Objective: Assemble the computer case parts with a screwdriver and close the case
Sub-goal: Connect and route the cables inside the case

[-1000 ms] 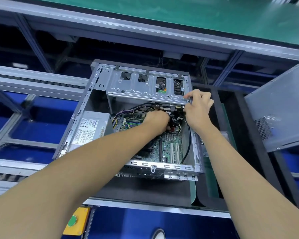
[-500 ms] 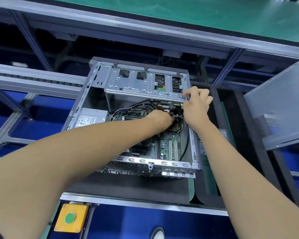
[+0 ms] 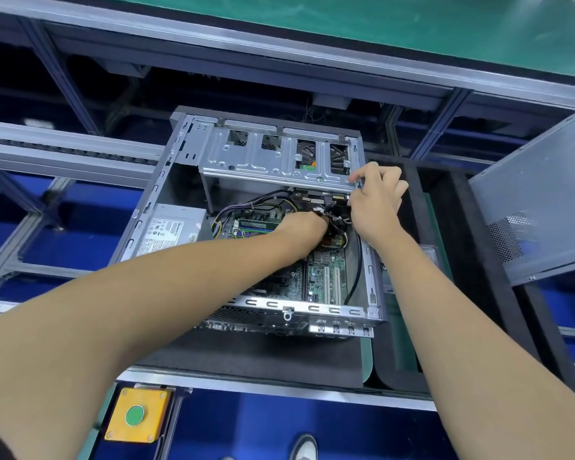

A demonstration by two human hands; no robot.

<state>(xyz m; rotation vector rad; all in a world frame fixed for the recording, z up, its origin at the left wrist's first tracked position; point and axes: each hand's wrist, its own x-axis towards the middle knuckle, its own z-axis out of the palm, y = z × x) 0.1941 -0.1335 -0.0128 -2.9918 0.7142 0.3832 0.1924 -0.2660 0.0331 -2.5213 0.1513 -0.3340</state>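
Note:
An open computer case (image 3: 372, 280) lies on its side on a black mat, its motherboard (image 3: 326, 277) and power supply (image 3: 170, 230) exposed. A silver drive cage (image 3: 266, 161) spans the far end. My left hand (image 3: 304, 227) reaches inside under the cage, its fingers curled among a bundle of black cables (image 3: 334, 220). My right hand (image 3: 375, 200) grips the cage's right front corner with curled fingers. The grey side panel (image 3: 538, 200) lies off the case at the right. No screwdriver is in view.
A black foam mat (image 3: 263, 356) on the conveyor frame carries the case. A yellow box with a green button (image 3: 136, 415) sits at the near rail. A green conveyor belt (image 3: 379, 18) runs across the far side. A shoe tip (image 3: 304, 448) shows at the bottom.
The view has shifted slightly; the case sits a little lower and left in frame. Both hands stay at the cage's right corner, the left still working among the cables.

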